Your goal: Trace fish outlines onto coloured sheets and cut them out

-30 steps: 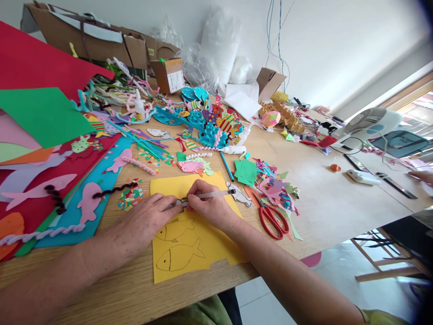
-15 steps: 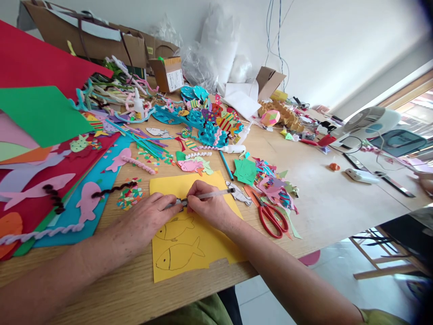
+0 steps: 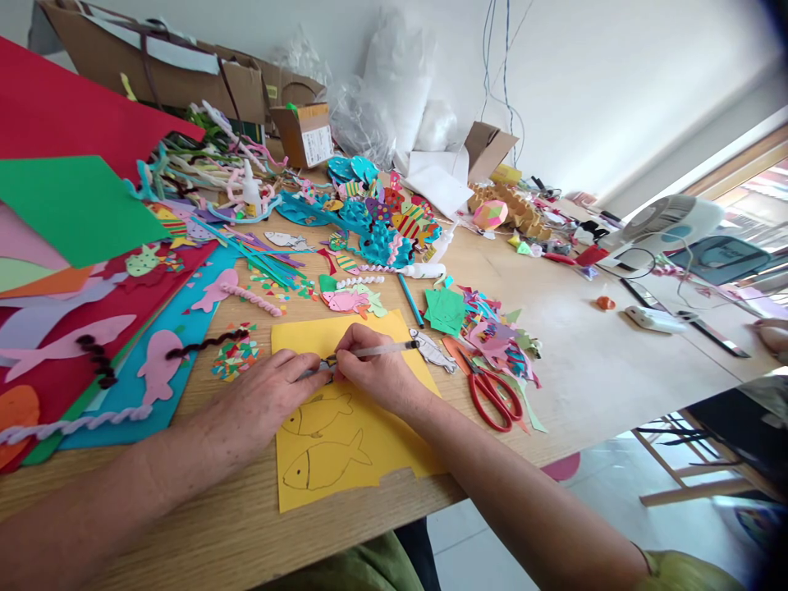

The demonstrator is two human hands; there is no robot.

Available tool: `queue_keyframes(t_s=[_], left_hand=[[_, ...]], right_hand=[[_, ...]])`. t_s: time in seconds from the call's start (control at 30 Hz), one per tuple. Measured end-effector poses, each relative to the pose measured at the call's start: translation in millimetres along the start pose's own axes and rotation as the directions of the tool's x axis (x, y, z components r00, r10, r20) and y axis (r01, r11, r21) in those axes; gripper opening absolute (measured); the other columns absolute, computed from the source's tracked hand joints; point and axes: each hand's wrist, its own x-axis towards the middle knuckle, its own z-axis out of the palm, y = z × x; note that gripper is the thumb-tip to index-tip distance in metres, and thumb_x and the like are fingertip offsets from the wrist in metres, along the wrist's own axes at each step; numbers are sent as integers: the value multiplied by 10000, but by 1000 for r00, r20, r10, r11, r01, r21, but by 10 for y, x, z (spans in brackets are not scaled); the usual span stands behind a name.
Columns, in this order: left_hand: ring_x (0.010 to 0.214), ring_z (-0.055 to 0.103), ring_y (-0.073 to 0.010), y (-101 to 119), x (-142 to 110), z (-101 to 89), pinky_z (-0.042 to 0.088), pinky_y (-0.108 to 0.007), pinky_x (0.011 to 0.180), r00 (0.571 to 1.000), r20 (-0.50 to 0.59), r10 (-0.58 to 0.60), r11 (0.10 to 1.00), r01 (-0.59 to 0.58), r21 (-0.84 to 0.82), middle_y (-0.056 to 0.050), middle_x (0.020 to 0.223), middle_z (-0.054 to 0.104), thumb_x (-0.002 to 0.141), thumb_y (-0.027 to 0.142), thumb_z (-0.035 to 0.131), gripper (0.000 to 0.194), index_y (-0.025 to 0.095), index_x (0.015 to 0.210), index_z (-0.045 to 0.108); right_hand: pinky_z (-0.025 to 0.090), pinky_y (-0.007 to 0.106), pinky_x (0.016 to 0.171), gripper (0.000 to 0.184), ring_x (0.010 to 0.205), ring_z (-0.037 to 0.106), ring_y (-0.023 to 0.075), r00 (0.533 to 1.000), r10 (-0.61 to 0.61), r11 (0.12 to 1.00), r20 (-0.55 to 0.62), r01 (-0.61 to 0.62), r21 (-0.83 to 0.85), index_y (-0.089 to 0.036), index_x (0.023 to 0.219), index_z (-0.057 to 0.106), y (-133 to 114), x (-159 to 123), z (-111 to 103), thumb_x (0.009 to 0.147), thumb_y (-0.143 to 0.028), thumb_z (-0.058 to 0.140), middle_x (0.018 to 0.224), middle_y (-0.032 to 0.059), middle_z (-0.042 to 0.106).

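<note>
My left hand lies with fingers stretched out on the yellow sheet. Its fingertips press down a small grey-white cutout, mostly hidden beneath them. In my right hand a clear pen with a black end is pinched, its tip at the cutout's edge by my left fingertips. Two fish outlines in dark line show on the sheet below my hands. Just right of my right hand, a grey-white paper fish lies at the sheet's edge. Red-handled scissors rest further right.
Paper scraps, green paper squares and a teal pen lie beyond the sheet. Coloured sheets with pink fish cover the left side. Glue bottles, a fan and another person's hand are farther off.
My right hand and the pen have shifted very slightly left. My left hand stays in place on the sheet. At the far right, the other person's hand has come further into view.
</note>
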Motion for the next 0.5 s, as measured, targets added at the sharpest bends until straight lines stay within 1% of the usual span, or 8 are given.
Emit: queue_keyframes(t_s=[0.1,0.2,0.37,0.5], left_hand=[[966,535,-206,-6,9,-4,455,-327,814,999,40,-20,999,21,-27,-28,1099,588,826,28,343,459,264,1142,577],[974,531,-204,-10,6,-6,458,-342,837,998,51,-20,999,22,-46,-33,1114,588,824,24,321,480,255,1166,566],[1016,524,-194,-17,-42,9,462,-334,878,1000,4,-1,998,1,-62,-61,1138,604,835,11,269,487,188,1186,557],[1045,521,-188,-29,-84,19,461,-328,893,1000,-10,12,999,-12,-52,-45,1175,600,837,11,274,506,217,1206,552]], right_hand=[[320,186,441,83,487,465,85,1000,6,1000,27,-5,-6,-193,637,474,-35,10,-3,680,-123,471,537,-48,547],[318,184,436,82,483,467,84,999,15,1000,43,-15,1,-192,636,474,-52,16,-5,680,-124,471,534,-48,547],[326,185,432,70,476,469,89,999,21,1000,40,-22,12,-197,645,472,-33,12,9,686,-142,462,529,-46,549],[313,186,425,56,472,466,87,1000,17,1000,13,-17,0,-200,647,473,-13,10,35,681,-156,469,534,-49,542]])
